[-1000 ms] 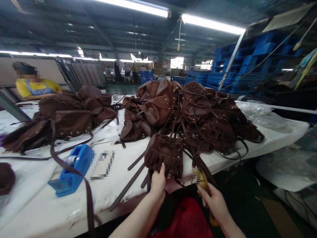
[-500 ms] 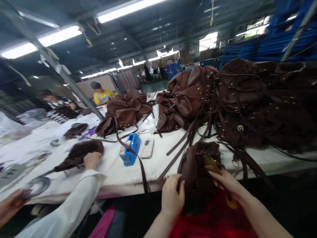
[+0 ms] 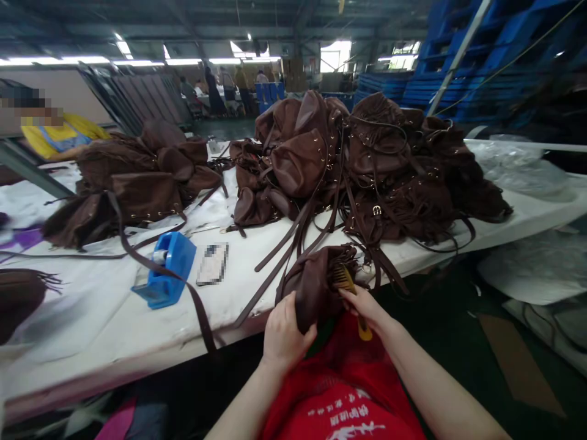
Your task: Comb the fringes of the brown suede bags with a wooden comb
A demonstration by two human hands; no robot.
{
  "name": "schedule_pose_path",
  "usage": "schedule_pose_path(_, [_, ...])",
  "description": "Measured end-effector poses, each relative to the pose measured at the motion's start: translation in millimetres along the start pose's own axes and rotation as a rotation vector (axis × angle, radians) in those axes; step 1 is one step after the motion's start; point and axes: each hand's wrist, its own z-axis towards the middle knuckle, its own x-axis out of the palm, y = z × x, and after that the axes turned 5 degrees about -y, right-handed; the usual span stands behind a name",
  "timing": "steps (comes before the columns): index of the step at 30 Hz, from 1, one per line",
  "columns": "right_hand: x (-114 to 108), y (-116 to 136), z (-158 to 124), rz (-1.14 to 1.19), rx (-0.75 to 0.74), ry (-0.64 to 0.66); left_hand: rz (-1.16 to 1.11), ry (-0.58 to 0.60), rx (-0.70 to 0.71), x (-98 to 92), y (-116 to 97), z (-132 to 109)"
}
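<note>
A dark brown fringed bag [image 3: 305, 278] rests at the table's front edge, against my body. My left hand [image 3: 287, 333] grips its near left side, thumb and fingers closed on the leather. In my right hand [image 3: 364, 305] is a yellow comb [image 3: 345, 278], its teeth among the fringe on the bag's right side. The comb's handle sticks out below my fingers. Long brown straps [image 3: 275, 263] run over the table beside the bag.
Piles of brown bags [image 3: 298, 153] cover the back of the white table [image 3: 238, 287]. To the left stand a blue tape dispenser [image 3: 177, 269] and a pixelated flat object [image 3: 213, 264]. A person in yellow [image 3: 68, 134] is across the table. Clear plastic [image 3: 518, 165] lies at right.
My view has swung to the right and levelled, so the neighbour's white-sleeved arm is out of sight. Both hands keep their hold on bag and comb.
</note>
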Motion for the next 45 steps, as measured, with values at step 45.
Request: schedule_pose_path(45, [105,95,-42,-1.445,-0.967,0.700,-0.735,0.093,-0.886,-28.0,93,83])
